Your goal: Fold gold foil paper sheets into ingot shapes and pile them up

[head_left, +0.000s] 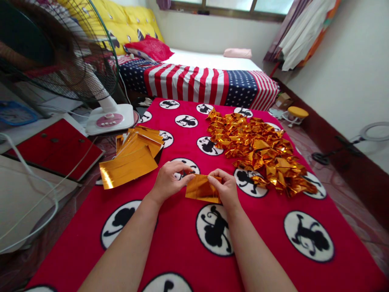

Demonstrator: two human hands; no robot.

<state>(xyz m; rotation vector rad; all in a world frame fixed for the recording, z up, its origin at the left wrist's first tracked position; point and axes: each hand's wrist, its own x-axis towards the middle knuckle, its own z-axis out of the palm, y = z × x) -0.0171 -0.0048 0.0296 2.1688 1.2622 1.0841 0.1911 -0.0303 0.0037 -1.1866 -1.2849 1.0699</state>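
While in both hands (172, 178) (227, 187), gold sheet (200, 189); long axis left-to-right

Bare it is, right up both arms! Left forearm (124, 243) and right forearm (257, 247), smooth and rounded, broad below, tapering to narrower wrists (156, 197); left hand (170, 180) and right hand (225, 188), bare as well!

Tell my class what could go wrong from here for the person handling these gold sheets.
The loose stack of gold sheets lies at the left edge of the red cloth, near the fan, so a draught or nudge might send some off.

The left hand and right hand pinch a small gold sheet along its far edge; an uneven grip could crease it crookedly.
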